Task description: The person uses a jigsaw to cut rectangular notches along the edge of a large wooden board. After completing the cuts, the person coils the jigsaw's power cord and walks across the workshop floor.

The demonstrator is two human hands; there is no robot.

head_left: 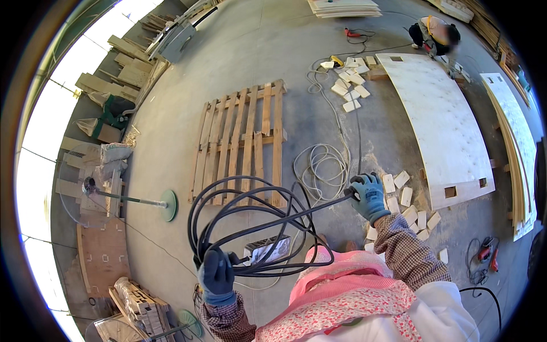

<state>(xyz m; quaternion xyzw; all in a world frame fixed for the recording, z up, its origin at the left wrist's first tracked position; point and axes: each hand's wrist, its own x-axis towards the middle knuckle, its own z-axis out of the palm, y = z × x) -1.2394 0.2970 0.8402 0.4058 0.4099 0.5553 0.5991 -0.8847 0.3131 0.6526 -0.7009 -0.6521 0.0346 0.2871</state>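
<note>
Loose loops of a thick black cable (pixel 245 224) hang in front of me between my two gloved hands. My left hand (pixel 217 275), in a blue and dark glove, is closed round the gathered loops at their lower left. Farther right, my right hand (pixel 369 196) grips a single run of the same cable. From that hand a length stretches away over the floor toward the small white blocks (pixel 350 85). Behind the loops, partly hidden by them, a box-like thing (pixel 268 248) lies on the floor.
A wooden pallet (pixel 243 142) lies ahead, beside a pale coiled cable (pixel 322 171). A long plywood panel (pixel 436 125) stretches along the right, where a person (pixel 436 34) crouches at its far end. Red power tools (pixel 488 253) lie at lower right; a green-based fan (pixel 168 205) stands left.
</note>
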